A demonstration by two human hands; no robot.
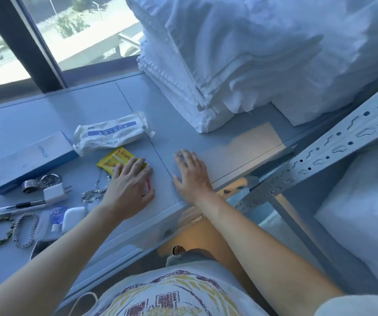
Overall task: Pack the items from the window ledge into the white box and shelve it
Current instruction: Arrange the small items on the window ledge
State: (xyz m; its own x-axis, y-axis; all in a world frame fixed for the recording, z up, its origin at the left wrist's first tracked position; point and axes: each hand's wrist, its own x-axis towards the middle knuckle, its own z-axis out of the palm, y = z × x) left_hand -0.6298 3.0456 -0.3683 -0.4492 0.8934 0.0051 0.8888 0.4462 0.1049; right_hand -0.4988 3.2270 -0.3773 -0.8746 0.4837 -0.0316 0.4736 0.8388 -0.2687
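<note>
Small items lie spread on the grey window ledge [137, 99]. My left hand [129, 181] rests flat with straight fingers on a yellow sachet [112, 158] and a small red-and-white packet [147, 185]. Flat on the bare ledge to its right lies my right hand [192, 173], fingers spread, holding nothing. Left of the hands are a white wrapped pack with a blue label [111, 132], a blue Anker box [31, 160], a wristwatch [42, 182], a white charger plug [55, 193], a beaded necklace [93, 193], pens [12, 207] and two bracelets [8, 229]. No white box is in view.
A tall stack of folded white linen [229, 65] stands on the ledge at the back right. A perforated white metal shelf post [333, 149] slants across the right, with more white bedding [365, 213] behind it. The window [80, 30] runs along the back.
</note>
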